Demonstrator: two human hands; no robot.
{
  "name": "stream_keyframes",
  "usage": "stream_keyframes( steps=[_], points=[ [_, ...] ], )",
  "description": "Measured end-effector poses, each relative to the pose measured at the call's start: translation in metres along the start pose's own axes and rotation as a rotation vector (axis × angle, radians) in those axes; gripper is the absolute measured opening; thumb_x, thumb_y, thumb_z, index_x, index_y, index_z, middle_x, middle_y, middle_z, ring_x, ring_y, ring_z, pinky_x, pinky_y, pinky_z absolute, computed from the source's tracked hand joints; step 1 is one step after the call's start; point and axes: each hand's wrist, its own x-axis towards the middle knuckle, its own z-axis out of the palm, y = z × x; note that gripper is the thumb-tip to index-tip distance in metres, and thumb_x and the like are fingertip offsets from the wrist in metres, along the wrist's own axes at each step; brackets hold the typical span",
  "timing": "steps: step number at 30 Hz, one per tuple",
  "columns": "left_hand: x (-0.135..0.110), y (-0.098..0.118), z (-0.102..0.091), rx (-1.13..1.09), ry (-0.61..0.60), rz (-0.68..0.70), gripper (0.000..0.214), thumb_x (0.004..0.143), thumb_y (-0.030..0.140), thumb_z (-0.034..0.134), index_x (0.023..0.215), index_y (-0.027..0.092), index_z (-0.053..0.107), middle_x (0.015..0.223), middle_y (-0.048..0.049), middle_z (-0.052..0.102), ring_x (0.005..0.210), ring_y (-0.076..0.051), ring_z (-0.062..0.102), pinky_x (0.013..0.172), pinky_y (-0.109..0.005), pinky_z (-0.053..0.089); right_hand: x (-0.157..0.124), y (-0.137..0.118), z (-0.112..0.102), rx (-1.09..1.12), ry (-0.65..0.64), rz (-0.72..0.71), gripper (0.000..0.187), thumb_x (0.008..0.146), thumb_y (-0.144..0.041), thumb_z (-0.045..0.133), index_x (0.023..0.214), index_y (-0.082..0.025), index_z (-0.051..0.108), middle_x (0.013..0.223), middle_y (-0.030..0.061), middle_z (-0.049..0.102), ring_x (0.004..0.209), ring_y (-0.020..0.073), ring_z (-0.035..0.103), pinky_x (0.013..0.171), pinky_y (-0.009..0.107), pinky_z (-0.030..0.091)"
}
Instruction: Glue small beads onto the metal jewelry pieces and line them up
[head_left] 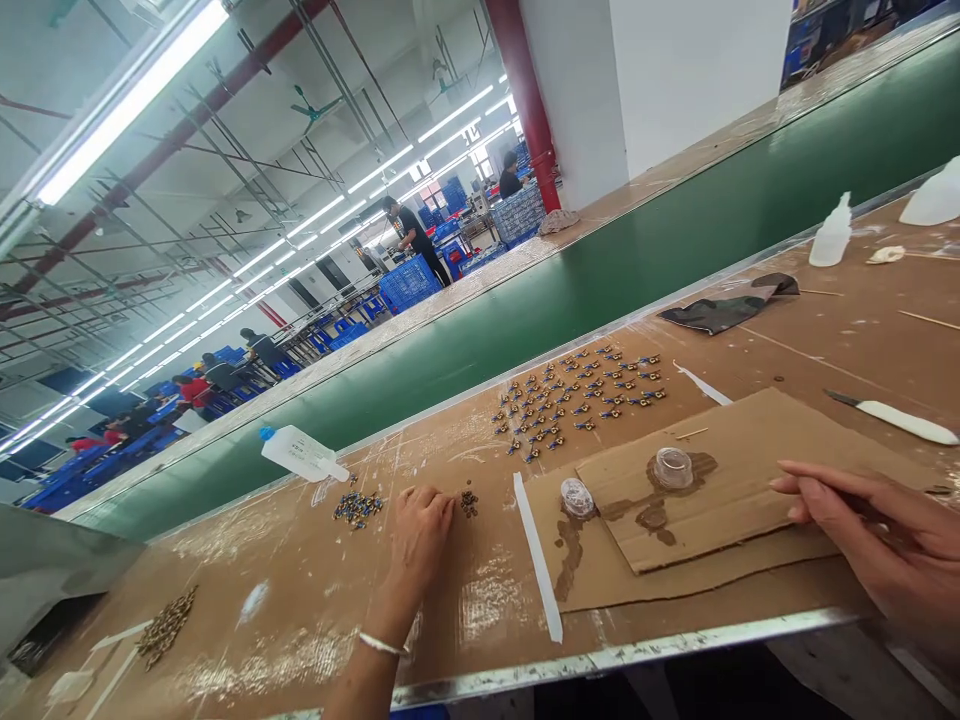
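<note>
left hand: down at the tabletop, fingers curled in and pointing toward the far edge; cannot tell whether anything is pinched beneath. right hand: over the right part of the cardboard, thumb and fingertips drawn narrow; cannot tell if they hold something, or touch the board.

room: left hand has brown surface around its forearm, back to the near edge with its metal trim; tightest at the fingers, heaps on both sides. right hand has the board's right portion below it, knife beyond, toward the right edge.

dark bits: small loose cluster just right of the left fingertips, apart from them, slightly stretched between near and far edges; single bits too small to read for direction. blue heap: just left of the same hand, jumbled, no shared axis. laid-out pieces: blue and gold, spread in loose rows near the far edge, beyond both hands; most lie lengthwise roughly along that edge.

farther out: wet-ringed clear dish on the upper board, white strip beside the board's left edge, bottle lying at the far edge, nozzle to the right. brass-coloured heap toward the left end. green belt past the far edge.
</note>
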Motion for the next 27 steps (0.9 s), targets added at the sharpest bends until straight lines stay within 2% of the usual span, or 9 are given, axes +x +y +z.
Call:
stream_keyframes(
  steps=[3, 7, 12, 17, 22, 25, 27],
  points=[
    [-0.023, 0.028, -0.008, 0.065, 0.021, 0.049, 0.027, 0.088, 0.018, 0.046, 0.070, 0.020, 0.066, 0.072, -0.0026, 0.064, 0.072, -0.018, 0.058, 0.084, -0.038, 0.039, 0.002, -0.008, -0.004, 0.031, -0.016, -0.018, 0.023, 0.081, -0.042, 0.055, 0.095, -0.028, 0.067, 0.086, -0.0002, 0.071, 0.073, 0.0143, 0.068, 0.059, 0.020, 0.055],
    [-0.056, 0.066, -0.007, 0.141, 0.054, 0.069, 0.025, 0.085, 0.009, 0.047, 0.067, 0.020, 0.061, 0.069, -0.0020, 0.059, 0.070, -0.018, 0.055, 0.087, -0.041, 0.036, 0.005, -0.025, -0.010, 0.028, -0.023, -0.006, 0.026, 0.083, -0.042, 0.052, 0.093, -0.024, 0.067, 0.078, 0.0006, 0.070, 0.069, 0.0132, 0.067, 0.056, 0.019, 0.054],
    [-0.069, 0.086, -0.001, 0.228, 0.090, 0.041, 0.023, 0.083, 0.004, 0.047, 0.072, 0.019, 0.061, 0.071, -0.0028, 0.058, 0.072, -0.020, 0.054, 0.085, -0.041, 0.037, 0.005, -0.028, -0.011, 0.035, -0.045, -0.061, 0.026, 0.084, -0.041, 0.051, 0.092, -0.021, 0.066, 0.078, 0.0008, 0.069, 0.068, 0.0112, 0.066, 0.056, 0.017, 0.051],
    [-0.080, 0.082, 0.003, 0.215, 0.118, 0.051, 0.029, 0.084, 0.002, 0.041, 0.099, 0.014, 0.063, 0.082, -0.0062, 0.064, 0.078, -0.020, 0.057, 0.091, -0.042, 0.036, 0.004, -0.026, -0.010, 0.034, -0.032, -0.070, 0.023, 0.085, -0.038, 0.052, 0.093, -0.021, 0.066, 0.077, -0.0001, 0.069, 0.066, 0.0102, 0.066, 0.058, 0.017, 0.051],
    [-0.095, 0.063, 0.002, 0.172, 0.203, 0.106, 0.025, 0.088, 0.010, 0.045, 0.103, 0.018, 0.063, 0.085, -0.0050, 0.069, 0.077, -0.018, 0.062, 0.084, -0.036, 0.038, 0.005, -0.029, -0.011, -0.017, -0.042, -0.084, 0.026, 0.087, -0.039, 0.050, 0.094, -0.021, 0.066, 0.076, -0.0004, 0.069, 0.066, 0.0092, 0.065, 0.059, 0.017, 0.049],
    [-0.098, 0.047, -0.005, 0.077, 0.196, 0.004, 0.019, 0.089, 0.020, 0.049, 0.094, 0.019, 0.066, 0.081, -0.0031, 0.070, 0.074, -0.018, 0.063, 0.078, -0.033, 0.041, 0.004, -0.031, -0.011, -0.028, -0.033, -0.063, 0.026, 0.087, -0.039, 0.050, 0.093, -0.020, 0.066, 0.077, -0.0004, 0.069, 0.066, 0.0089, 0.065, 0.060, 0.017, 0.049],
    [-0.097, 0.036, -0.010, -0.026, 0.180, -0.138, 0.020, 0.088, 0.028, 0.050, 0.087, 0.021, 0.069, 0.079, -0.0023, 0.071, 0.072, -0.018, 0.064, 0.074, -0.032, 0.044, 0.004, -0.032, -0.010, -0.019, -0.022, -0.041, 0.027, 0.087, -0.041, 0.050, 0.091, -0.020, 0.066, 0.080, 0.0002, 0.069, 0.065, 0.0095, 0.065, 0.057, 0.018, 0.050]
  ],
)
